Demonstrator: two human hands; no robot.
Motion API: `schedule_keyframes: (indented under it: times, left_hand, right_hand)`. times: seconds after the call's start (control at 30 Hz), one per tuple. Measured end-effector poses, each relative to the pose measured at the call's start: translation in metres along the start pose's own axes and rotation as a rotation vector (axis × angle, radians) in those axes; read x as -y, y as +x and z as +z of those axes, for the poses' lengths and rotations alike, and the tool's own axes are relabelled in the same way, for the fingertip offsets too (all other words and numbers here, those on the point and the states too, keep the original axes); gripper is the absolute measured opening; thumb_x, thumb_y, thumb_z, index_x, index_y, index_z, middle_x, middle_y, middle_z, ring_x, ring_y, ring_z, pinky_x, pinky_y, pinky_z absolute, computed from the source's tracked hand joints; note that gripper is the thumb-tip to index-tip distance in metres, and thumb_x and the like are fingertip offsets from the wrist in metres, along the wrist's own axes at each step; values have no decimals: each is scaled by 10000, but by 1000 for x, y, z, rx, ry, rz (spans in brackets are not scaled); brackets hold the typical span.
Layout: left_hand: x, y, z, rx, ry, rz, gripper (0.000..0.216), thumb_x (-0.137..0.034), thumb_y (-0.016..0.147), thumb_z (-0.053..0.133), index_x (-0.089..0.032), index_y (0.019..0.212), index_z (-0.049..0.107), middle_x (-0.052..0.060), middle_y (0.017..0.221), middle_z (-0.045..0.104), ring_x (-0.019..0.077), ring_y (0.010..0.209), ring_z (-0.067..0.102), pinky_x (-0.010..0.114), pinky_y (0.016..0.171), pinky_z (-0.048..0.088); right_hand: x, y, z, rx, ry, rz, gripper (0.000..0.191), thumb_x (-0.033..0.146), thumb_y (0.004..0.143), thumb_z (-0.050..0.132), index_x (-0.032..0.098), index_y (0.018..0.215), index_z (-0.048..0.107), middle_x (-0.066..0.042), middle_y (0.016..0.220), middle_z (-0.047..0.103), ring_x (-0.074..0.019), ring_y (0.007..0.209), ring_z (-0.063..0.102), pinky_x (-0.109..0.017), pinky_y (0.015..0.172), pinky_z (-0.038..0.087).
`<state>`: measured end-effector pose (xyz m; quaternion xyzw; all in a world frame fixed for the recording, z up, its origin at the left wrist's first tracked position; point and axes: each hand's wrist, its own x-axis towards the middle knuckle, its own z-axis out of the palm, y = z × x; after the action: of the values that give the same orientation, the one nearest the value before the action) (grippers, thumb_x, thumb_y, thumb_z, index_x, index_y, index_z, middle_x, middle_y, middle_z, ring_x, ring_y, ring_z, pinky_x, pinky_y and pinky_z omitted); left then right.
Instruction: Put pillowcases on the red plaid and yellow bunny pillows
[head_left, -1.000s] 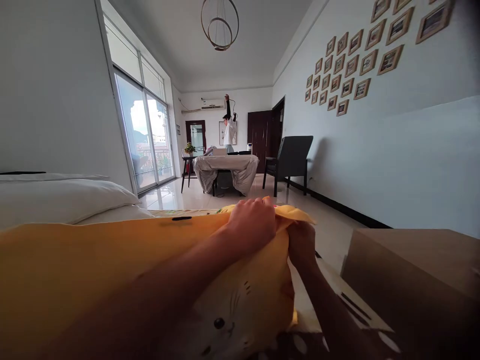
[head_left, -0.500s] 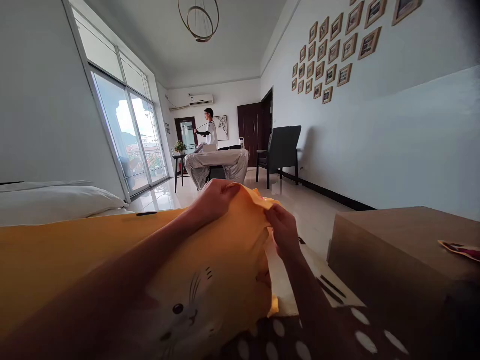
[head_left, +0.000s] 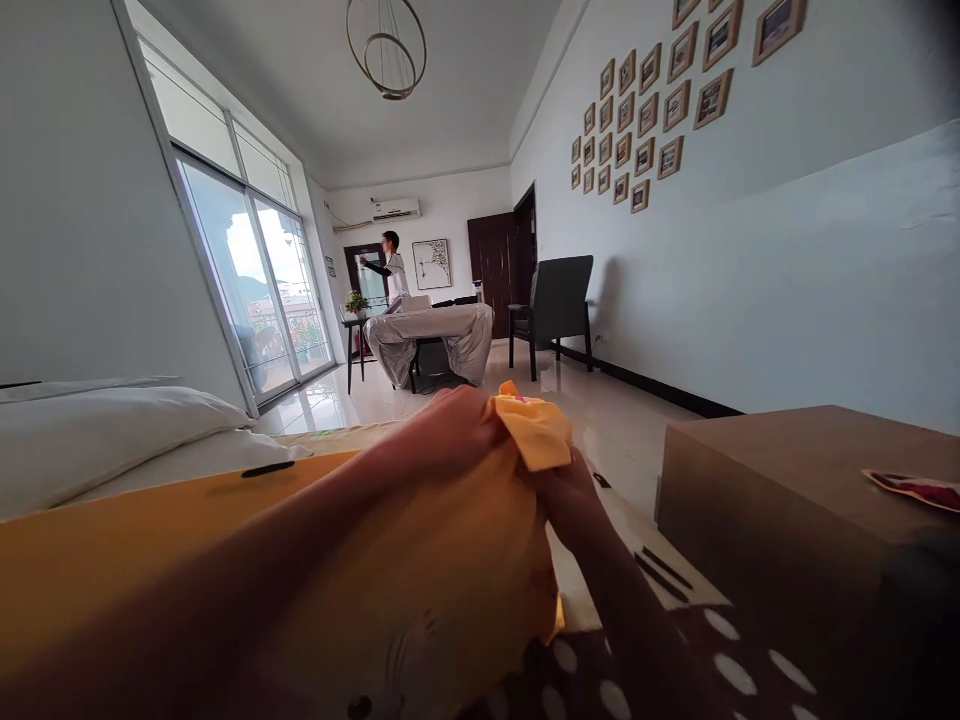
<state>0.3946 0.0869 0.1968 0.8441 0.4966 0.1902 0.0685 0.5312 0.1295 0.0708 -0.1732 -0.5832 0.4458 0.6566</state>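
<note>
A large yellow cloth (head_left: 465,560) with a printed cat face hangs from both hands and spreads away to the left. My left hand (head_left: 469,425) is closed on its gathered upper edge. Just to the right, my right hand (head_left: 566,495) grips the same cloth, partly covered by a flap of it that folds over between the hands. The fingers of both hands are largely hidden. Most of the cat print sits low in view, cut by the bottom edge and my left forearm.
White pillows (head_left: 135,435) lie at the left. To the right stands a brown box-shaped table (head_left: 810,460) with a small red packet (head_left: 915,488) on it. Ahead are a dark chair (head_left: 562,300), a covered table (head_left: 435,322) and a person (head_left: 396,275) beside it.
My hands have come a little lower and closer together, and a flap of cloth now folds over my right hand. The cat print has dropped lower. The distant person's arm has shifted.
</note>
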Motion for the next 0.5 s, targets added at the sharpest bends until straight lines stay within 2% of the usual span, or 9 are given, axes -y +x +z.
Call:
schedule_keyframes:
  times: [0.07, 0.13, 0.17, 0.23, 0.33, 0.4, 0.5]
  left_hand:
    - [-6, -2, -3, 114, -74, 33, 229, -290, 830, 444, -160, 665, 536, -16, 667, 513, 123, 662, 456, 244, 599, 352]
    - [-10, -3, -5, 178, -153, -13, 186, -228, 822, 452, -154, 680, 546, -7, 697, 544, 123, 668, 472, 239, 582, 355]
    - [-12, -3, -4, 159, -178, -43, 196, -219, 827, 446, -157, 656, 517, -11, 674, 527, 116, 639, 457, 237, 559, 343]
    - [-13, -4, -1, 2, -161, -52, 242, -231, 837, 444, -174, 603, 424, -31, 611, 455, 100, 575, 393, 241, 518, 301]
    - [-14, -6, 6, -275, -28, 72, 266, -229, 848, 439, -184, 593, 378, -42, 586, 426, 99, 572, 363, 257, 542, 285]
    - [-16, -6, 7, -310, 0, 156, 262, -229, 858, 438, -177, 601, 439, -36, 602, 472, 101, 605, 400, 263, 584, 301]
    - [-22, -4, 4, -257, -26, 170, 304, -281, 873, 446, -173, 599, 521, -39, 576, 465, 95, 592, 400, 263, 571, 288]
  right_hand:
    - [3, -2, -1, 1, -33, -47, 336, 381, 603, 796, 201, 859, 673, -9, 760, 654, -196, 747, 597, -284, 652, 494]
    - [6, -1, -1, -3, -25, -40, 398, 367, 583, 805, 208, 924, 679, -17, 803, 667, -204, 773, 605, -285, 657, 499]
    - [7, 0, -2, -10, -2, -17, 437, 380, 574, 810, 209, 955, 681, -26, 825, 675, -213, 787, 613, -290, 657, 504]
    - [7, 2, -3, -11, 63, 54, 483, 460, 578, 800, 204, 971, 685, -50, 845, 687, -236, 809, 628, -309, 660, 518]
    - [2, 5, -3, -3, 137, 163, 502, 590, 620, 744, 188, 917, 689, -70, 802, 690, -254, 794, 646, -333, 655, 533]
    - [-1, 5, -3, -14, 165, 196, 503, 599, 610, 751, 189, 893, 684, -63, 755, 683, -259, 782, 654, -342, 657, 539]
    - [-3, 1, -6, -28, 204, 187, 515, 557, 549, 803, 202, 900, 679, -52, 725, 678, -270, 776, 660, -357, 664, 544]
